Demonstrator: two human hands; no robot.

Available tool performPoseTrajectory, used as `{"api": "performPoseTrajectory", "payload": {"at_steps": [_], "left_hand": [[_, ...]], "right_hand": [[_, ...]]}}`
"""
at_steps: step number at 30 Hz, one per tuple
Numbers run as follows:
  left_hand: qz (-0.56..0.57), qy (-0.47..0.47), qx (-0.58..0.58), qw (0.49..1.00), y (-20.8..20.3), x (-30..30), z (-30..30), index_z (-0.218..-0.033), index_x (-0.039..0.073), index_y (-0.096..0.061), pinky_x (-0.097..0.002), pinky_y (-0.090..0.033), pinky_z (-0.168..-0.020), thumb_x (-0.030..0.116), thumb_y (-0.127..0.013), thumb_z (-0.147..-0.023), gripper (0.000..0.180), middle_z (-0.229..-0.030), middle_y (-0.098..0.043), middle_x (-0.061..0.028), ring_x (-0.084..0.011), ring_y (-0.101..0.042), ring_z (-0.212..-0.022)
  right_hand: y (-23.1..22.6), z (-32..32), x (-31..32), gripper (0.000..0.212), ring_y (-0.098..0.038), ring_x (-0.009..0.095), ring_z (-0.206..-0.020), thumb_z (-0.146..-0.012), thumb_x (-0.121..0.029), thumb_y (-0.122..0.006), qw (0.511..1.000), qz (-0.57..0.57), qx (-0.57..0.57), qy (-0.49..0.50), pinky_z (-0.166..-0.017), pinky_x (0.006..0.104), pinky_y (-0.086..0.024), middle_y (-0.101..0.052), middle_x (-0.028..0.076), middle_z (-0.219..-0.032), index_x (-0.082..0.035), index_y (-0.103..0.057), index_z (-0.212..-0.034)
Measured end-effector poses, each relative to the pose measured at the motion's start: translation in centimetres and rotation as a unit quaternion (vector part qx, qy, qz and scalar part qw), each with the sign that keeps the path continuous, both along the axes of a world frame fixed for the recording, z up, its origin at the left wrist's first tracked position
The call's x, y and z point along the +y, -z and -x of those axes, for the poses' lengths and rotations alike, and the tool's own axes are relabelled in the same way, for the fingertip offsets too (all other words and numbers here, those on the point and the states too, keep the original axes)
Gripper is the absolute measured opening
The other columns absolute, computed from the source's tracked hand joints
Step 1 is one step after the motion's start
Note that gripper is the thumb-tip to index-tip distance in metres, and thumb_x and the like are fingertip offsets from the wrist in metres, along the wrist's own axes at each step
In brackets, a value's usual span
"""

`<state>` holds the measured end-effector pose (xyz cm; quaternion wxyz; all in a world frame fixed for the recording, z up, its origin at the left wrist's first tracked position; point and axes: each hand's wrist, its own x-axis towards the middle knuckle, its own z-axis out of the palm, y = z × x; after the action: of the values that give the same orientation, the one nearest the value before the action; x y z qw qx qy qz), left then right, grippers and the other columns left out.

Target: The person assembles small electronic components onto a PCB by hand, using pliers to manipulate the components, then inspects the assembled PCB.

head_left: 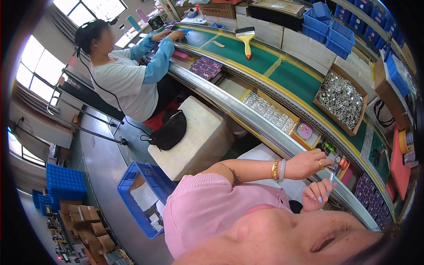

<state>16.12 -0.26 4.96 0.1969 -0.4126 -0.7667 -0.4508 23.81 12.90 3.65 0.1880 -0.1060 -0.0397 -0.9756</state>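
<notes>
My left hand point(309, 164), with gold and pale bangles at its wrist, reaches over the bench's metal edge. Its fingers are pinched together at a small metallic piece that I cannot make out clearly. Just below it, my right hand point(316, 195) is closed, thumb and fingers around a slim silvery metal part point(332, 176). The two hands nearly meet. Close beyond them is a small tray section holding a pink round container point(304, 130). A carton of silvery metal parts in rows point(269, 110) lies to its left, and purple circuit boards point(373, 196) are to the right.
A green conveyor belt point(304, 81) runs along the bench, carrying a paintbrush point(245, 42) and a cardboard box of loose metal parts point(340, 97). More circuit boards point(206, 68) lie left. A co-worker point(121, 75) sits farther left. A blue crate point(132, 194) stands beside me.
</notes>
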Motion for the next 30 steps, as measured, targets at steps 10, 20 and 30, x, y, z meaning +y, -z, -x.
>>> {"api": "performPoseTrajectory", "payload": {"at_steps": [10,20,30], "left_hand": [[-0.022,0.081,-0.168,0.982,0.8,0.1,-1.2,-0.109,0.006,-0.053,-0.0386,-0.049,-0.062,0.021,-0.057,-0.086,0.028,-0.074,-0.059,-0.0139,-0.0334,-0.058,-0.066],[-0.041,0.087,-0.250,0.963,2.0,0.1,-2.1,-0.077,0.004,-0.060,-0.0361,-0.042,-0.049,0.027,-0.065,-0.081,0.023,-0.061,-0.056,-0.0127,-0.0312,-0.055,-0.054],[-0.139,0.216,-0.375,0.891,3.0,-0.5,-1.4,-0.115,0.004,-0.053,-0.0265,-0.047,-0.070,0.028,-0.077,-0.072,0.055,-0.087,-0.056,-0.0039,-0.0121,-0.054,-0.075]], "right_hand": [[0.7,-0.2,2.2,0.037,-0.058,0.012,-0.050,-0.092,-0.030,-0.051,0.595,-0.749,0.097,0.276,-0.045,0.0231,-0.044,-0.055,0.005,-0.056,-0.001,-0.053,-0.068],[1.3,-0.6,4.1,0.032,-0.045,0.006,-0.076,-0.080,-0.023,-0.070,0.631,-0.727,0.057,0.266,-0.067,0.0190,-0.038,-0.049,-0.001,-0.084,-0.001,-0.053,-0.095],[1.5,-0.4,3.7,0.025,-0.046,0.009,-0.075,-0.077,-0.018,-0.069,0.591,-0.721,-0.005,0.362,-0.068,0.0218,-0.038,-0.049,0.001,-0.081,-0.001,-0.054,-0.089]]}}
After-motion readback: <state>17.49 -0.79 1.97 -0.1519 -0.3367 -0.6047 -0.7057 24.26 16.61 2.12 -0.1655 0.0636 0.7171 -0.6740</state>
